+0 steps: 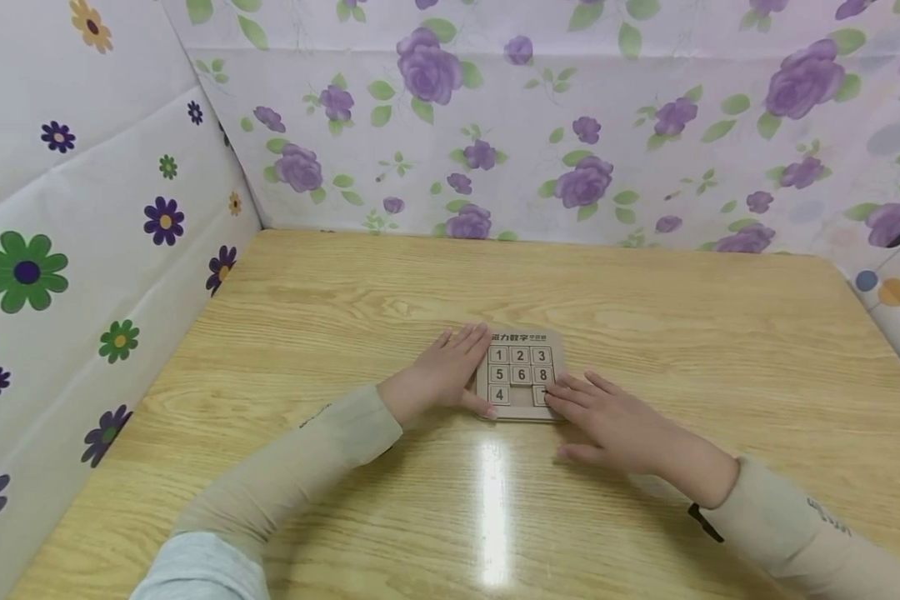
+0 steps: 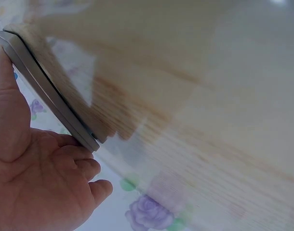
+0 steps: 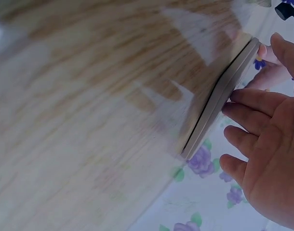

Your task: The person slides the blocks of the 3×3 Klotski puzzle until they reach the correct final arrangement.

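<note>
A beige sliding number puzzle (image 1: 525, 414) lies flat on the table. Its rows show 1, 2, 3, then 5, 6, 8, then a 4 tile (image 1: 499, 395), a gap and a mostly covered tile (image 1: 540, 395). My left hand (image 1: 450, 375) holds the puzzle's left side, thumb at the near left corner and fingers along the left edge. The left wrist view shows the puzzle's side (image 2: 48, 94) between thumb and fingers. With fingers extended, my right hand (image 1: 607, 421) touches the lower right tile; its thumb stays off the board.
The wood-grain table (image 1: 390, 283) is glossy, with a bright reflection near the front. A floral cloth (image 1: 495, 108) hangs behind it, and another flowered cloth (image 1: 82, 208) hangs on the left. Beige sleeves cover both forearms.
</note>
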Action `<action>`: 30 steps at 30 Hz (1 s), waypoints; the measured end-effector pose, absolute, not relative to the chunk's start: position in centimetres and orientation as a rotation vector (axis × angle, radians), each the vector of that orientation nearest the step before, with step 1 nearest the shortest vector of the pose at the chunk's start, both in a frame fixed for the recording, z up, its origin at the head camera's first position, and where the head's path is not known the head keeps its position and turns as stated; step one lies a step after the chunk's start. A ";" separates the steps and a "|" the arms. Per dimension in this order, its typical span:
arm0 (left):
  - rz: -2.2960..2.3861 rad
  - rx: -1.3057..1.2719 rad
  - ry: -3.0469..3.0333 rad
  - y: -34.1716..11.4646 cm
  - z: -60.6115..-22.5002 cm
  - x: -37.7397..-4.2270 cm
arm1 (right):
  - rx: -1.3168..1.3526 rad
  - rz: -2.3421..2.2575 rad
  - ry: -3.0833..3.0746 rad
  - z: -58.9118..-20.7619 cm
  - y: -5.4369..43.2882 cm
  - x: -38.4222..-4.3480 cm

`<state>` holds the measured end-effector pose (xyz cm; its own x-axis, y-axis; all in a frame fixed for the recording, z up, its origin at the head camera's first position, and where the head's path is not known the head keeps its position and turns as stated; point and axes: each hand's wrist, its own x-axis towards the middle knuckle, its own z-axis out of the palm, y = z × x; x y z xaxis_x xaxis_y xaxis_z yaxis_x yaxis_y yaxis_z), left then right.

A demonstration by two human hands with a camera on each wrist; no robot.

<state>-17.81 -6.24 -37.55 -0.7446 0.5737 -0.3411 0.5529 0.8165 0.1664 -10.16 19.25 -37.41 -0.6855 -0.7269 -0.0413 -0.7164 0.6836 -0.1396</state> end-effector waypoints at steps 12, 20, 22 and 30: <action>0.104 0.844 2.627 -6.5 -37.6 -17.9 | -1.191 -0.176 2.789 -37.2 19.2 -10.4; 0.102 0.838 2.633 -6.5 -37.7 -18.1 | -1.260 -0.157 2.803 -37.2 18.7 -11.1; 0.104 0.833 2.631 -6.4 -37.7 -18.0 | -1.273 -0.162 2.800 -37.2 18.2 -11.4; 0.112 0.837 2.624 -6.3 -37.9 -17.9 | -1.308 -0.212 2.694 -37.1 16.0 -11.9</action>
